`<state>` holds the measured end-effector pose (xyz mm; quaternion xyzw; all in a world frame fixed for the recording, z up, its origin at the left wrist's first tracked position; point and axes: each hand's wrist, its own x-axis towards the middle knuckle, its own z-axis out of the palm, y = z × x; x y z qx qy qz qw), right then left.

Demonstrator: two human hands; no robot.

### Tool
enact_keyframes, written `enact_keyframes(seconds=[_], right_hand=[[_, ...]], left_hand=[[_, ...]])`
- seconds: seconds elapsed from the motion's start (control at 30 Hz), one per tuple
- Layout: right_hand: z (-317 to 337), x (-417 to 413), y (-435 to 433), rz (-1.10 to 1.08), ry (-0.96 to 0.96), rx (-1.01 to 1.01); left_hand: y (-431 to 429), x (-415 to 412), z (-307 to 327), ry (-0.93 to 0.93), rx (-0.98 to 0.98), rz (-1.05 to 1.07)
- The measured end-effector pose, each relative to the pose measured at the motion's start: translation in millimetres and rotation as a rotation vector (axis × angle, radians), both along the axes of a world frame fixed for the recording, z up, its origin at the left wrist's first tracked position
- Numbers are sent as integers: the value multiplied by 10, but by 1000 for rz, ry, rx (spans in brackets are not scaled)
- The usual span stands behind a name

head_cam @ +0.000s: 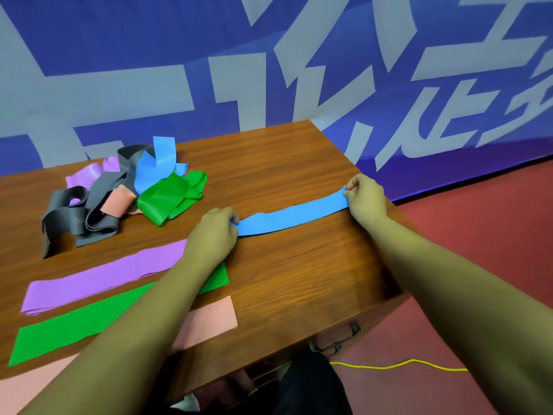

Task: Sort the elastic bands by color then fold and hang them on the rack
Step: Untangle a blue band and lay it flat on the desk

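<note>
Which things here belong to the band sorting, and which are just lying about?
Part of the job: blue elastic band held between left hand and right hand; flat purple band; flat green band; flat pink band; tangled pile of mixed bands.
Lying about: yellow cord; blue-and-white banner.

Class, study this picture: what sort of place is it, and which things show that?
Probably an indoor hall or event space, not a home: a huge blue banner with pale lettering hangs behind the wooden table, the floor is red, and a yellow cable trails across it.
</note>
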<state>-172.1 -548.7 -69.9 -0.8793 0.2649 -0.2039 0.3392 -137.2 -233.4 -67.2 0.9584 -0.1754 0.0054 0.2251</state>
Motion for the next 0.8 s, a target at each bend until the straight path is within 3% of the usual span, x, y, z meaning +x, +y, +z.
enact_keyframes(seconds=[0.2, 0.33, 0.47, 0.57, 0.8], right_hand=[[-155, 3, -59, 0, -38, -94], [-262, -19, -53, -78, 80, -315], [-162, -32, 64, -99, 124, -358], [36, 56, 372, 78, 125, -328], [255, 518, 1573, 549, 157, -156]], left_hand=[[-54, 41, -40, -128, 111, -29], [-7, 62, -163, -292, 117, -22], [34, 101, -109, -248, 68, -22], [193, 236, -8, -237, -7, 27], [727, 690, 222, -218, 65, 202]])
